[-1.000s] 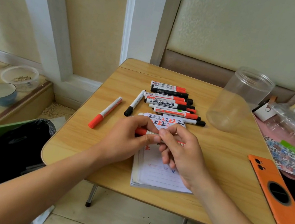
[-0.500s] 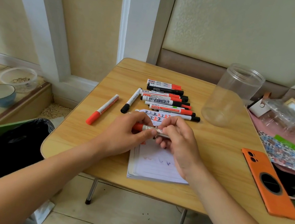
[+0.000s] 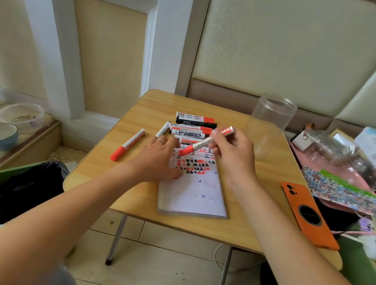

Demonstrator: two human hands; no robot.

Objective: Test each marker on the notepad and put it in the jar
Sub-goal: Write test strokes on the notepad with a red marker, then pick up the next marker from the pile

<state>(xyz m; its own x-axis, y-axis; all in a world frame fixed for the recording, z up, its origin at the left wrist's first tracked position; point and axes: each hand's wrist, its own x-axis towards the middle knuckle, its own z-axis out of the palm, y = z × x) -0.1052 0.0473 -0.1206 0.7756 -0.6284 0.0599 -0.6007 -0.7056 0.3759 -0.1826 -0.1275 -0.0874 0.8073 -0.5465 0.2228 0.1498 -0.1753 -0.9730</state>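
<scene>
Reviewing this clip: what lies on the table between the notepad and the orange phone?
Nothing: in the head view, only bare tabletop separates the notepad from the orange phone. The right hand hangs above that stretch's far end.

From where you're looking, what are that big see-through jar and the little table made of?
The jar looks like clear plastic, glossy; the wall shows through it, though glass can't be ruled out. The table top looks like light wood or wood-print laminate, with visible grain, on thin shiny metal legs.

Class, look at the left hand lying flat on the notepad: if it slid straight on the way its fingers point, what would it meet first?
Probably the row of markers lying just beyond the left hand; its fingertips look almost there, though depth is unclear.
</scene>
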